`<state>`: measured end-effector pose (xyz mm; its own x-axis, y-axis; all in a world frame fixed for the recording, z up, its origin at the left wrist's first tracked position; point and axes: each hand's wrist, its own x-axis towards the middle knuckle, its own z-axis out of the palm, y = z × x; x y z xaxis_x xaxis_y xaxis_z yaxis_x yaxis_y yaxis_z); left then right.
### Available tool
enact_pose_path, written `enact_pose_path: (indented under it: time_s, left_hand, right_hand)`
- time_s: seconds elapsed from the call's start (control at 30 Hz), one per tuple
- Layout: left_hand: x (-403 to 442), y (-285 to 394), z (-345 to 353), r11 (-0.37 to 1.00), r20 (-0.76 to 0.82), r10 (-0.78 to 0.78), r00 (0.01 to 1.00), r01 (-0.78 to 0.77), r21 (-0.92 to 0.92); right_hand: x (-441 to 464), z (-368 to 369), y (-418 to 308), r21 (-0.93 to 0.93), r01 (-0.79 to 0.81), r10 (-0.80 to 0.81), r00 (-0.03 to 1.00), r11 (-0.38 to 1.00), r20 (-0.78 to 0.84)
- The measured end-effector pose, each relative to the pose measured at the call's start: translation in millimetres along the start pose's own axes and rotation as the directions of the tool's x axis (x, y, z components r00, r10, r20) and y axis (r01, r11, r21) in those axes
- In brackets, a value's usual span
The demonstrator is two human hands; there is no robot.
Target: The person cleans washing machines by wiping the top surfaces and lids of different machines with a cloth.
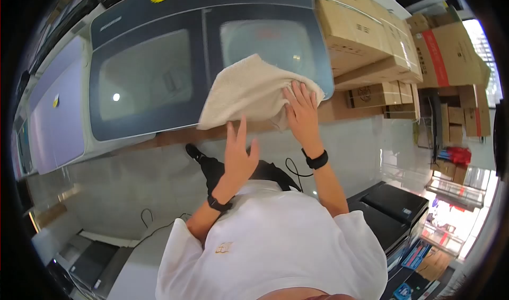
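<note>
A beige cloth [244,90] lies spread over the front right corner of a dark-topped appliance [204,51] that has two translucent lid windows. My right hand [303,112] rests on the cloth near its right end, fingers stretched out and pressing it down. Just below the cloth's front edge is my left hand [239,154], its fingers apart and nothing in them. Its fingertips come close to the cloth's edge; whether they touch it I cannot tell. The left window [146,75] is uncovered, while the cloth hides the lower part of the right window [268,40].
Cardboard boxes [366,32] are stacked right beside the appliance. On its left stands a pale lilac-topped appliance [59,106]. Black cabinets [392,207] are behind me on the right, and a thin cable [298,175] lies on the glossy floor [350,151].
</note>
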<state>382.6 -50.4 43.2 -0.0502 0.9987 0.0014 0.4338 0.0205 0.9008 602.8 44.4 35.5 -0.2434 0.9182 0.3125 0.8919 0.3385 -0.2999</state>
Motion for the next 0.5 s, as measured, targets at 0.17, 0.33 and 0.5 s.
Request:
enact_pose_path:
  time_s: [0.17,0.33,0.5]
  left_hand:
    - [25,21,42,0.869,0.028,0.338,0.941,-0.323,0.374]
    - [43,15,43,0.817,-0.064,0.308,0.949,-0.230,0.529]
    - [40,-9,4,0.857,-0.254,0.246,0.935,-0.088,0.508]
  right_hand:
    - [-1,1,45,-0.008,-0.087,0.086,0.991,0.996,-0.099]
    - [-7,10,20,0.004,0.016,-0.016,1.000,1.000,0.005]
    - [5,13,-21,0.076,0.124,-0.133,0.982,0.989,0.136]
